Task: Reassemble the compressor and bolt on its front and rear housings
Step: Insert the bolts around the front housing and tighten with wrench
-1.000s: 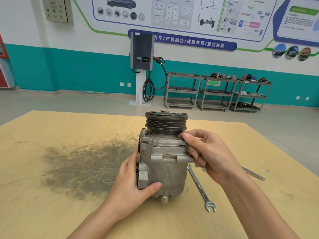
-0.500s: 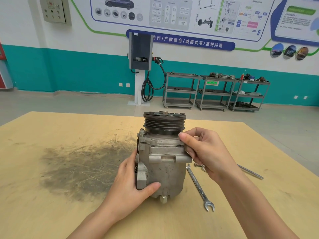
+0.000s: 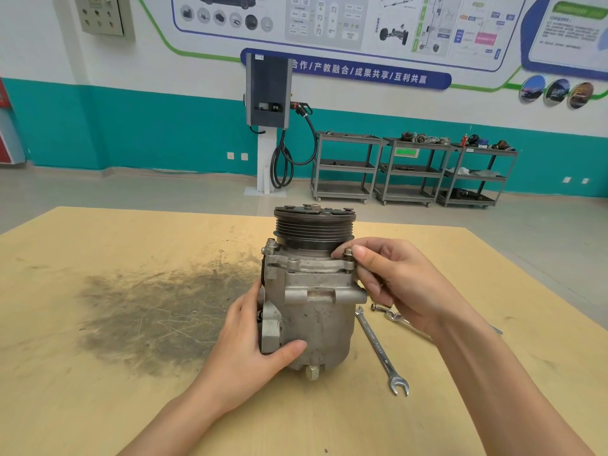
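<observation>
Since the earlier frames the right hand (image 3: 399, 284) has shifted only slightly at the flange, its thumb and forefinger now pinching the head of a bolt (image 3: 348, 255) at the compressor's 3 o'clock ear, while the left hand (image 3: 253, 340) keeps its grip low on the body. The compressor (image 3: 316, 311) stands upright near the middle of the wooden table (image 3: 98, 406), its grooved pulley (image 3: 315, 227) on top and a brass-coloured fitting (image 3: 312, 372) at its base. The left hand's fingers wrap round the side at 9 o'clock, with the thumb pressed on the front of the casing. A second bolt (image 3: 271, 242) stands in the flange at 10 o'clock. A combination wrench (image 3: 381, 350) lies on the table at 4 o'clock of the compressor, and a second wrench (image 3: 399, 319) lies just beyond it, partly hidden under the right wrist. A dark grease stain (image 3: 158, 311) spreads at 9 o'clock.
</observation>
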Tool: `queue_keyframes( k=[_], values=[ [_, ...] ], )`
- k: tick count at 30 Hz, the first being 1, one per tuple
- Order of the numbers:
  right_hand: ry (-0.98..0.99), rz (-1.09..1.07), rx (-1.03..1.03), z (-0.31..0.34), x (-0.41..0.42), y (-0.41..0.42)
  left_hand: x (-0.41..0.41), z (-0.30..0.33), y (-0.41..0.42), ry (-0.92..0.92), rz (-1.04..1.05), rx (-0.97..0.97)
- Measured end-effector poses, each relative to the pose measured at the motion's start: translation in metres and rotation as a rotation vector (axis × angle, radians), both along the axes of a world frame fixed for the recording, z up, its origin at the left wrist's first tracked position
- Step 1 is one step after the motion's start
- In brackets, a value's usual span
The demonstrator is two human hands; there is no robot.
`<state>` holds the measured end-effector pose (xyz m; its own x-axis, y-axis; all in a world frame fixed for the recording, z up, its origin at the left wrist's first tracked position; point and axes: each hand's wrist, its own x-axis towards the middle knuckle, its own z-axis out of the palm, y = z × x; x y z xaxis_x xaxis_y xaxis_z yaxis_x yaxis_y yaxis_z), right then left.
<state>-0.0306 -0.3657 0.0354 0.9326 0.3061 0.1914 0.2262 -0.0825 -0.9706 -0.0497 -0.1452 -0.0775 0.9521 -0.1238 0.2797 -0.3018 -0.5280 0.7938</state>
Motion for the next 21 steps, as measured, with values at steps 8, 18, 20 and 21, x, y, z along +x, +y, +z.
queue_keyframes(
  k=[8,18,20,21],
  values=[
    [0.019,-0.199,0.045,-0.005,0.000,0.012,0.001,-0.001,-0.001,-0.013,0.007,-0.003],
    [0.009,-0.115,0.101,-0.008,-0.003,0.004,0.000,0.000,0.000,-0.007,0.014,0.032],
    [0.025,-0.147,0.099,-0.006,-0.002,0.008,-0.001,0.001,0.000,-0.012,0.012,0.039],
    [0.023,-0.163,0.086,-0.005,-0.001,0.010,-0.001,0.001,0.000,-0.014,0.013,0.040]
  ],
)
